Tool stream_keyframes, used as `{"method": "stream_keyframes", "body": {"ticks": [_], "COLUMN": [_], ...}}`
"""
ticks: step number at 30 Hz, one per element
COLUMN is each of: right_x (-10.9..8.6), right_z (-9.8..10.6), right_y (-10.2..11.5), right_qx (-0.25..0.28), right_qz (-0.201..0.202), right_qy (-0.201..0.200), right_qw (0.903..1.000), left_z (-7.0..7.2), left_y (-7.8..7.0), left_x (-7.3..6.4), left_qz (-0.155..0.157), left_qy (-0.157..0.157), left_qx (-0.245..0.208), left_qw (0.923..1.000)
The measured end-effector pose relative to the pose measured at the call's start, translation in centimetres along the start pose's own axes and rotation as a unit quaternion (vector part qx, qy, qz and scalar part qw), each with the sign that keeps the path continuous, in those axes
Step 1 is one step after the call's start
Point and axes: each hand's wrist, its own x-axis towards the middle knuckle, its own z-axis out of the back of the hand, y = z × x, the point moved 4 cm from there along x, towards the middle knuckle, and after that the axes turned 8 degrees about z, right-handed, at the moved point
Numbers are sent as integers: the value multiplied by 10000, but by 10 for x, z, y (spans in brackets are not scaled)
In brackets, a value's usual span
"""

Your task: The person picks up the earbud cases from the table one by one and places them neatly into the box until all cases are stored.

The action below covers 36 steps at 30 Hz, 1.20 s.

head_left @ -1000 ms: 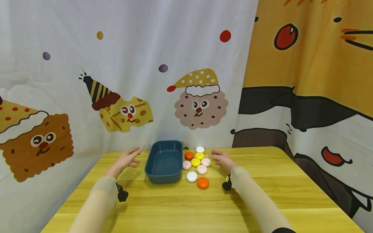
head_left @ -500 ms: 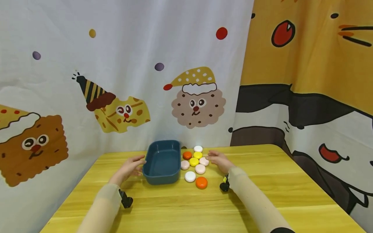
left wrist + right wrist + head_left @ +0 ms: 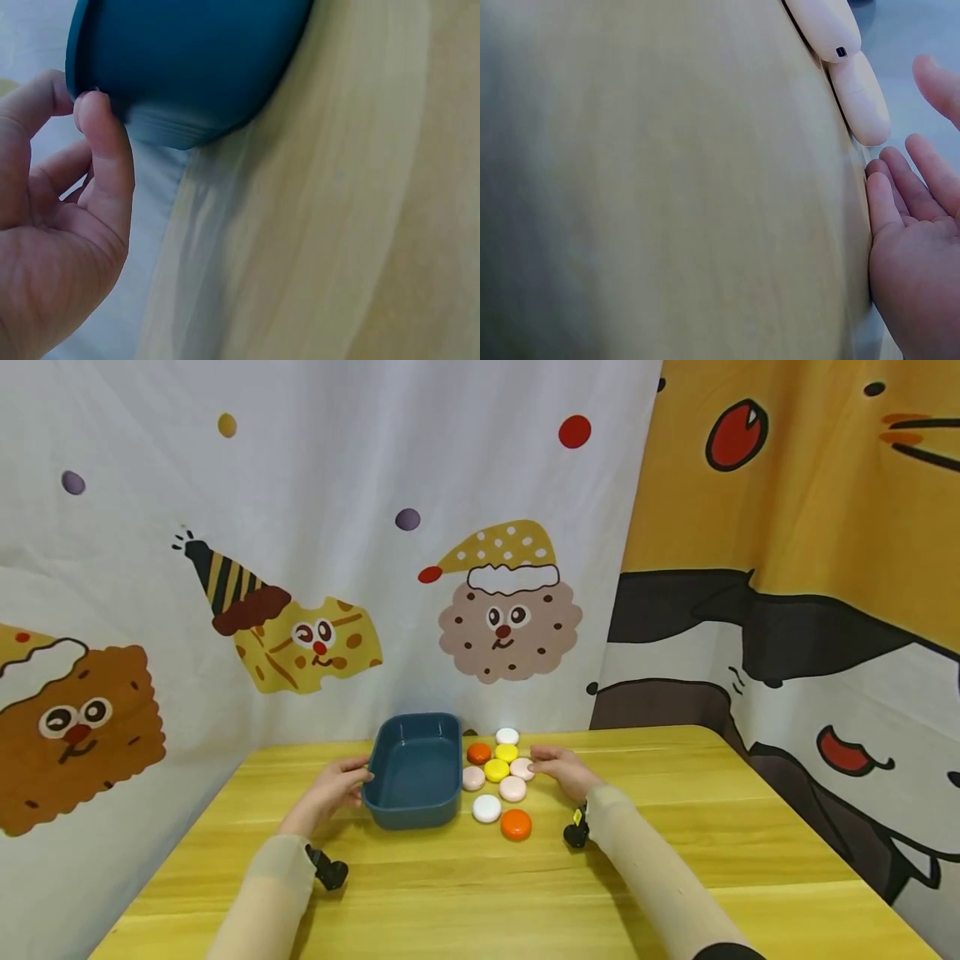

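Note:
In the head view a dark blue rectangular tray stands on the table. My left hand is at its left side; in the left wrist view the thumb and a finger pinch the tray's rim. My right hand lies low over the table, fingers extended and holding nothing, right beside a pale pink disc. Several smooth rounded discs lie between tray and right hand: white, yellow, orange and pink. A pink disc in the right wrist view shows a small dark slot on its edge.
The wood-grain table ends at a white curtain with cartoon prints, close behind the tray. On the right hangs a printed yellow, black and white cloth. Each wrist carries a small black camera.
My left hand has moved right from beside the tray and now holds its rim. My right hand has shifted slightly toward the discs. The head view has turned a little.

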Motion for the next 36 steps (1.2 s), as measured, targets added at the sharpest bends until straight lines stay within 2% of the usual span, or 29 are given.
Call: {"method": "stream_keyframes", "body": {"ticks": [5, 10, 16, 23, 27, 36], "right_x": [-1, 0, -2, -6, -5, -5], "right_z": [1, 3, 5, 2, 0, -5], "right_y": [4, 5, 1, -3, -2, 5], "right_qx": [-26, 31, -35, -117, -112, -132], "right_qz": [72, 72, 16, 67, 98, 128], "right_qy": [-28, -92, -169, 20, -6, 38], "right_qw": [10000, 9999, 9998, 9999, 9999, 9998], "left_z": [0, -2, -5, -7, -5, -4], "left_y": [-8, -11, -8, -1, 2, 0], "left_x": [0, 3, 4, -1, -2, -6], "left_qz": [-71, -134, -141, -103, -131, -82], "left_qy": [-22, -248, -394, -548, -612, -653], "left_qx": [30, -30, -95, -169, -255, -337], "left_qw": [10000, 9996, 9991, 9983, 9977, 9973]}}
